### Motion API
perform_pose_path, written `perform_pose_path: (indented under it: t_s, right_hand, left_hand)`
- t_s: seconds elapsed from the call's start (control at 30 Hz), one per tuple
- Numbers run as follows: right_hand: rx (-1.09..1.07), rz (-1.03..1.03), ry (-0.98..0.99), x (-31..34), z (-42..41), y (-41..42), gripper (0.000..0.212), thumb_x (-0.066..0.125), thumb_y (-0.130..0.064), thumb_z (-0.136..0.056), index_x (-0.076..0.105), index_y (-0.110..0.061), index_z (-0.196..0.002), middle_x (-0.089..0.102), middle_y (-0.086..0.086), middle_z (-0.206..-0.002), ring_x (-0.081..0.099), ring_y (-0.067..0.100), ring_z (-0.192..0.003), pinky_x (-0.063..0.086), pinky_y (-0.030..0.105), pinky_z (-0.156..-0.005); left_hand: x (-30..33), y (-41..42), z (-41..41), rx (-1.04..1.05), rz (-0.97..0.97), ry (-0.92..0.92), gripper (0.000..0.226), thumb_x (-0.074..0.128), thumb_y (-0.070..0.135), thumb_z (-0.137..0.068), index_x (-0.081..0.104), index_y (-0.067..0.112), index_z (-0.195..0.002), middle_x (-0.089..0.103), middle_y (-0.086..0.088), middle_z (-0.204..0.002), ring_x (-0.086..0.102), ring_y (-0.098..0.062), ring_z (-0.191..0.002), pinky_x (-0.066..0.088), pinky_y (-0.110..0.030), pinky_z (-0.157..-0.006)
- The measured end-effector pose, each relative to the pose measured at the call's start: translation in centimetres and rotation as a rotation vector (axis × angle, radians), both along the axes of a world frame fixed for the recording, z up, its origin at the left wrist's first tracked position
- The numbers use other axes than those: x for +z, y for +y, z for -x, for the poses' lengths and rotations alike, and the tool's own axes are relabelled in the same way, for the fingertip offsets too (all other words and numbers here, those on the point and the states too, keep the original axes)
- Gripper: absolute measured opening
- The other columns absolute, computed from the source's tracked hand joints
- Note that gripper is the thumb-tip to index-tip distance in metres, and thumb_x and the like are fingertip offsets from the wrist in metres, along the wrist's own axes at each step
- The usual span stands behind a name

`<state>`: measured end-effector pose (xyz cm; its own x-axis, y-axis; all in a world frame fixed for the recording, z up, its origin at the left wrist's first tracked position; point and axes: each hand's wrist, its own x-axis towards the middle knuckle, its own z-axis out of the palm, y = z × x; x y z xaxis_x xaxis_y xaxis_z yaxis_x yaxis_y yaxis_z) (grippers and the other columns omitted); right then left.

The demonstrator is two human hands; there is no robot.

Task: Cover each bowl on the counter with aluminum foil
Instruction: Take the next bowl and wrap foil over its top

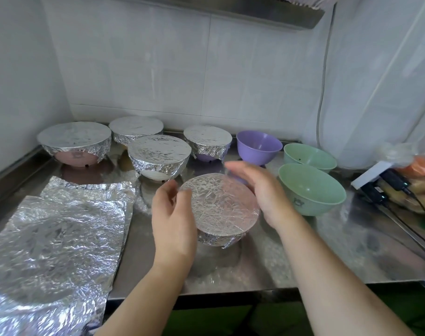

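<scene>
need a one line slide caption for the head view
Both hands cup a fifth foil-covered bowl; four covered bowls behind, three bare bowls at right, spare foil sheets at left.

Five bowls foiled: pink bowl (74, 144) back left, one (136, 129) behind it, white bowl (159, 156) mid, purple-bottomed one (207, 141), and the nearest bowl (222, 209) at bench centre, foil top taut, skirt crimped. Uncovered, upright: purple bowl (259, 146), two green bowls (309, 156) (312, 190) on the right. Spare foil sheets (58, 241) stacked flat, front left.
</scene>
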<state>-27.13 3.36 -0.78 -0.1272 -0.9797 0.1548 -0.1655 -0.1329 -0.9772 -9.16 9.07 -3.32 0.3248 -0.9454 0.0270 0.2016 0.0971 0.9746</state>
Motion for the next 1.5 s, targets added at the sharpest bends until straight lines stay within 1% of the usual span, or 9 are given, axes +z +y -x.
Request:
perform_pose_path:
  t_s: [0.2, 0.37, 0.5, 0.63, 0.73, 0.83, 1.03, 1.3, 1.5]
  right_hand:
    - [0.060, -0.106, 0.133, -0.6, -0.7, -0.1, 0.038, 0.043, -0.037, -0.112, 0.080, -0.028, -0.121, 0.078, -0.013, -0.119, 0.071, 0.007, -0.116, 0.052, 0.031, -0.104]
    - [-0.068, -0.168, -0.150, -1.6, -1.2, 0.4, 0.029, 0.060, -0.039, -0.100, 0.081, -0.020, -0.104, 0.081, 0.000, -0.110, 0.074, 0.027, -0.112, 0.052, 0.046, -0.105]
    - [-0.110, -0.194, -0.160, -1.0, -0.3, 0.5, 0.034, 0.054, -0.035, -0.106, 0.079, -0.012, -0.101, 0.081, 0.004, -0.097, 0.075, 0.019, -0.091, 0.054, 0.038, -0.094]
    - [-0.019, -0.130, -0.220, -0.6, -0.1, 0.3, 0.035, 0.063, -0.036, -0.098, 0.078, -0.011, -0.118, 0.079, 0.004, -0.120, 0.073, 0.019, -0.116, 0.048, 0.042, -0.114]
    - [0.096, -0.218, -0.382, -1.2, -1.1, 0.7, 0.073, 0.079, -0.047, -0.071, 0.071, -0.008, -0.132, 0.077, 0.008, -0.124, 0.072, 0.025, -0.118, 0.050, 0.042, -0.112]
    - [0.051, -0.226, -0.437, -2.0, -1.1, 0.6, 0.049, 0.056, -0.042, -0.103, 0.070, -0.007, -0.133, 0.076, 0.013, -0.126, 0.072, 0.031, -0.120, 0.048, 0.051, -0.114]
    - [-0.100, -0.187, -0.428, -2.9, -2.0, 0.5, 0.038, 0.054, -0.033, -0.107, 0.079, -0.007, -0.116, 0.078, 0.019, -0.114, 0.073, 0.039, -0.113, 0.051, 0.057, -0.110]
    - [-0.106, -0.067, 0.002, -1.2, -0.9, 0.2, 0.061, 0.056, -0.070, -0.074, 0.081, -0.027, -0.108, 0.078, -0.006, -0.118, 0.070, 0.018, -0.119, 0.043, 0.050, -0.117]
    - [0.171, -0.060, 0.561, 1.7, -2.1, -0.7, 0.038, 0.045, -0.051, -0.108, 0.070, -0.039, -0.134, 0.066, -0.020, -0.139, 0.058, 0.002, -0.130, 0.039, 0.034, -0.119]
  left_hand:
    - [-0.1, -0.5, 0.8, -0.052, 0.013, -0.152, 0.049, 0.049, 0.045, -0.106, 0.052, 0.022, -0.150, 0.056, 0.011, -0.147, 0.048, -0.005, -0.138, 0.036, -0.037, -0.121]
    - [0.4, -2.3, -0.5, -0.056, 0.023, -0.186, 0.040, 0.043, 0.042, -0.107, 0.065, 0.010, -0.097, 0.067, -0.012, -0.092, 0.058, -0.015, -0.080, 0.048, -0.037, -0.080]
    - [0.8, -1.9, -1.7, -0.004, -0.007, -0.106, 0.030, 0.042, 0.033, -0.108, 0.067, 0.024, -0.096, 0.069, 0.010, -0.095, 0.062, -0.007, -0.087, 0.047, -0.032, -0.088]
    - [0.2, 0.3, -1.0, 0.022, -0.011, -0.032, 0.034, 0.050, 0.030, -0.105, 0.061, 0.032, -0.137, 0.065, 0.019, -0.129, 0.058, 0.001, -0.122, 0.042, -0.024, -0.104]
    - [0.1, 1.6, 0.7, -0.016, 0.018, -0.031, 0.043, 0.049, 0.030, -0.106, 0.051, 0.033, -0.149, 0.055, 0.019, -0.144, 0.049, 0.002, -0.132, 0.035, -0.020, -0.109]
    - [-0.1, 1.2, 1.5, 0.019, 0.004, -0.006, 0.042, 0.043, 0.032, -0.108, 0.051, 0.033, -0.150, 0.053, 0.016, -0.147, 0.046, -0.002, -0.135, 0.031, -0.021, -0.107]
    - [-0.3, -0.8, 0.9, 0.029, -0.005, 0.030, 0.036, 0.040, 0.026, -0.108, 0.065, 0.032, -0.132, 0.066, 0.018, -0.128, 0.057, -0.001, -0.124, 0.041, -0.023, -0.106]
    - [0.7, -2.1, -1.7, -0.101, -0.048, -0.170, 0.036, 0.045, 0.035, -0.106, 0.064, 0.030, -0.137, 0.066, 0.020, -0.126, 0.057, -0.006, -0.126, 0.040, -0.033, -0.114]
    - [0.2, -1.1, -0.2, -0.085, 0.076, -0.408, 0.049, 0.049, 0.033, -0.105, 0.047, 0.027, -0.154, 0.051, 0.015, -0.151, 0.044, -0.002, -0.139, 0.032, -0.027, -0.117]
